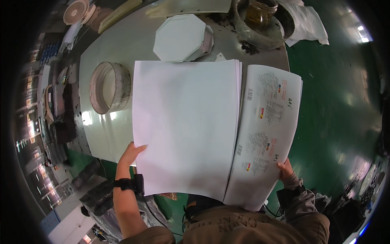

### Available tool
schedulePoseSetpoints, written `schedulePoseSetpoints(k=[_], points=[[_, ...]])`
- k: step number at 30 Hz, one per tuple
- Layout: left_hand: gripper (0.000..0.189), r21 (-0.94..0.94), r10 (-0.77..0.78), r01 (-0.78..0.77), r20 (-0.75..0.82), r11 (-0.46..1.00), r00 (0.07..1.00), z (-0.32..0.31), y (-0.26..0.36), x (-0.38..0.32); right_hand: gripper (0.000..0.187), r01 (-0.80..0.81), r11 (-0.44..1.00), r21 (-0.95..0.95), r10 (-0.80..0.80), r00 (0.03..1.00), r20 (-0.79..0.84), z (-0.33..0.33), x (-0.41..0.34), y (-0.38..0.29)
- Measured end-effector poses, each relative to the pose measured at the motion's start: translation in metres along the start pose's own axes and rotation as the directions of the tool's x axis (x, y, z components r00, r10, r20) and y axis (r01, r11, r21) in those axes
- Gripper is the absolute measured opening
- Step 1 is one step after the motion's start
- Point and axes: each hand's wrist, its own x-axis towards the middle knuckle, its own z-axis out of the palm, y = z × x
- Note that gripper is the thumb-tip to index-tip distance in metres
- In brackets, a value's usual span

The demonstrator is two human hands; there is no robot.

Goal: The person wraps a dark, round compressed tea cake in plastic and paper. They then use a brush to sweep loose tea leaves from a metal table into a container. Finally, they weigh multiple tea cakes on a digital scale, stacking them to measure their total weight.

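Observation:
My left hand (134,152) grips the left edge of a large stack of blank white paper sheets (186,122), its thumb on top. At the right, my right hand (285,168) holds the outer edge of printed sheets (265,128) bearing small writing and barcodes. The printed part lies along the right side of the blank part; whether the two are joined cannot be told. Both reach from the table towards my body. Just beyond their far edge sits a pile of white octagonal sheets (179,38).
A round, stained frame or sieve (110,87) stands on the table (100,134) at the left. At the back right, a clear basin (265,39) holds a jar of brown liquid (260,15), beside dark crumbs and a white plastic bag (307,26). Green floor lies at the right.

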Motion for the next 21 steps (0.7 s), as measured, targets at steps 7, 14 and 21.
schedulePoseSetpoints(k=[7,14,21], points=[[0.035,0.019,0.050,-0.050,-0.025,0.999,0.998,0.001,-0.002,-0.002,0.056,0.030,1.000,0.000,-0.030,0.997,-0.071,0.007,0.005,0.000],[0.030,-0.004,0.090,-0.090,0.042,0.996,0.995,0.004,-0.007,-0.002,0.046,0.019,0.989,-0.145,-0.056,0.965,-0.257,0.009,-0.041,0.005],[0.029,0.017,0.129,-0.133,0.134,0.991,0.983,0.019,-0.013,-0.010,0.050,0.219,0.972,-0.089,-0.236,0.872,-0.430,0.086,-0.112,-0.006]])
